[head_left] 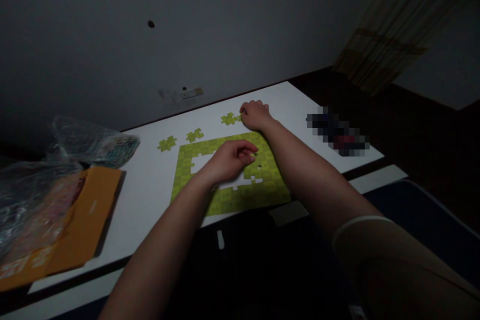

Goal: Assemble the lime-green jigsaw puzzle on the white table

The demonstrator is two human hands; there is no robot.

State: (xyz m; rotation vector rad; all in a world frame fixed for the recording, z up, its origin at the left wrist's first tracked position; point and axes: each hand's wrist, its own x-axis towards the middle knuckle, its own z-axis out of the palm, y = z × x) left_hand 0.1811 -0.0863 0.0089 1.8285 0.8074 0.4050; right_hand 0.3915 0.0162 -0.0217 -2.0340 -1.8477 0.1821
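A yellow-green jigsaw puzzle [228, 203] lies on the white table, its border joined around a white gap in the middle. My left hand [233, 159] is over this gap, fingers loosely curled, thumb and fingertips apart, with nothing visible between them. Beyond the puzzle's far edge, my right hand [256, 115] is bent down with its fingers closed at a puzzle piece [238, 118], which it partly hides. Right beside that is another loose piece [228, 119]. Two more stretches of loose pieces lie farther left, one piece [194, 135] near the puzzle's top edge and another piece [167, 143] beyond it.
On the table's left side, an orange-yellow cardboard envelope [93, 210] lies under crinkled clear plastic bags [97, 142]. A pixelated dark object [337, 132] is at the right end of the table [144, 195]. Behind stands a wall with a socket strip [191, 93].
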